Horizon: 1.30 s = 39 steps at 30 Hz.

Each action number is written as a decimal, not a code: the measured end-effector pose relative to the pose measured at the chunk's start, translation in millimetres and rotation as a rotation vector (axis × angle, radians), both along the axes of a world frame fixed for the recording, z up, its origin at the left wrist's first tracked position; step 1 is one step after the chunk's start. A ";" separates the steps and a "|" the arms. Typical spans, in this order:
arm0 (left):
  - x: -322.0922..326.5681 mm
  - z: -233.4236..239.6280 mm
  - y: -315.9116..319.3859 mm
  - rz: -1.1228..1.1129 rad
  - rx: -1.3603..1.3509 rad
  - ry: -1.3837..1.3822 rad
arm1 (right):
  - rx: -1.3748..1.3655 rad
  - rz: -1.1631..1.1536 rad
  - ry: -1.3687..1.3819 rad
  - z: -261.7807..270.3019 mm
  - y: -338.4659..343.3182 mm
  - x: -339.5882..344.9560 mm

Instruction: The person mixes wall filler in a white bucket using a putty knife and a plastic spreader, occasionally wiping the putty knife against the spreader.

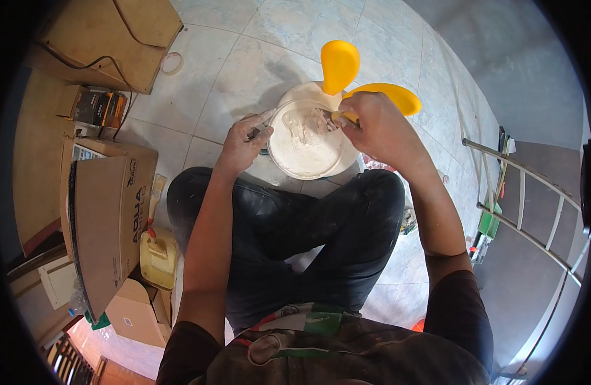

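A round white tub (305,176) of thick off-white paste (302,130) stands on the tiled floor just beyond my crossed legs. My left hand (242,144) grips its left rim, thumb and fingers dusted white. Inside the tub's right side, my right hand (379,127) holds a scraper (346,117) by its yellow handle. The scraper's blade is smeared with paste and partly hidden. Behind the tub, two yellow paddle-shaped pieces, one upright (340,67) and one slanting right (394,96), stick outward; my right hand partly covers the second.
To my left stand an open cardboard box (108,207), a yellowish plastic jerrycan (158,264) and a paintbrush (156,197). A roll of tape (171,63) lies near a wooden cabinet (103,43) with a loose cable. A metal ladder (521,173) is at the right by the wall.
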<state>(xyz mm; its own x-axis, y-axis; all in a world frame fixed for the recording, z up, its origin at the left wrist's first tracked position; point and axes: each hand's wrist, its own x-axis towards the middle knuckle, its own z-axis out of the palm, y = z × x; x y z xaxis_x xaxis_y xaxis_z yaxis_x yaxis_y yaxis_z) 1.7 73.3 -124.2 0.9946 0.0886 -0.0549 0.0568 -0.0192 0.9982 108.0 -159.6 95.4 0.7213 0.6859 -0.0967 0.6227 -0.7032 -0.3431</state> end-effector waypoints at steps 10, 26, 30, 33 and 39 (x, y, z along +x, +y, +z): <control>-3.0 9.9 -3.5 0.047 -0.035 0.126 | -0.216 0.241 -0.066 4.6 21.8 -48.7; 3.2 18.7 -9.9 0.063 0.020 0.160 | 0.263 -0.571 0.182 -14.0 -70.6 -83.9; -2.2 6.5 -3.8 0.052 -0.056 0.199 | 0.561 -1.011 0.476 -42.2 -88.7 -116.9; -2.7 15.6 -7.9 0.067 -0.164 0.272 | 0.769 -1.164 0.625 -61.3 -87.7 -143.1; 2.1 -0.7 -5.3 -0.002 0.063 0.155 | 0.982 -1.183 0.681 -78.2 -66.5 -171.1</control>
<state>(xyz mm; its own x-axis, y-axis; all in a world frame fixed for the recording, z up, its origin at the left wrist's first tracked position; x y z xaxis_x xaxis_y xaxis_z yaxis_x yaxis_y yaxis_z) 3.8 68.0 -124.8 0.9747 0.0950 -0.2021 0.2100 -0.0815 0.9743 -63.1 -226.1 17.3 0.8585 -0.1793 -0.4805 -0.4906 -0.0143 -0.8713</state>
